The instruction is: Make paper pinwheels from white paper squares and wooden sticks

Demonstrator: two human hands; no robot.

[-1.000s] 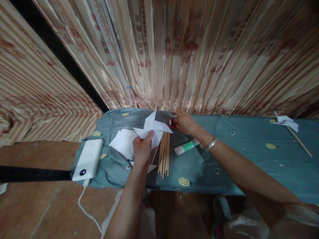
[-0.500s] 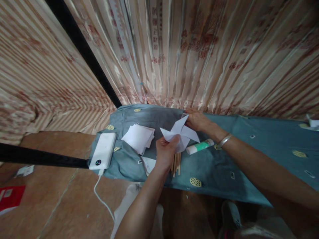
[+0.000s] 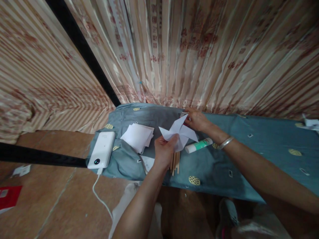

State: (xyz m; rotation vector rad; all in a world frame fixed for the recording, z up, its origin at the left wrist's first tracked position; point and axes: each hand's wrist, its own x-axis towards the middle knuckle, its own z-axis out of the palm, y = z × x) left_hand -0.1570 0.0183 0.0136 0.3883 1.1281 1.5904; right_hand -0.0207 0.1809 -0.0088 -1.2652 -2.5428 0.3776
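Observation:
My left hand [image 3: 163, 151] grips a white paper pinwheel [image 3: 179, 132] by its lower edge, holding it above the blue-grey cloth [image 3: 224, 166]. Beyond the pinwheel, my right hand [image 3: 198, 120] rests on the cloth with its fingers curled at something small that I cannot make out; a silver bangle [image 3: 225, 142] sits on that wrist. Under the pinwheel lie several wooden sticks [image 3: 175, 161]. A green and white glue stick [image 3: 198, 145] lies just right of them.
A stack of white paper squares [image 3: 137, 136] lies left of my left hand. A white power bank [image 3: 101, 153] with a cable sits at the cloth's left edge. A striped curtain [image 3: 186, 49] hangs behind. Another paper pinwheel [image 3: 310, 123] lies far right.
The view swung left, so everything sits further right in frame. My left hand kept hold of the pinwheel; my right hand stayed curled behind it.

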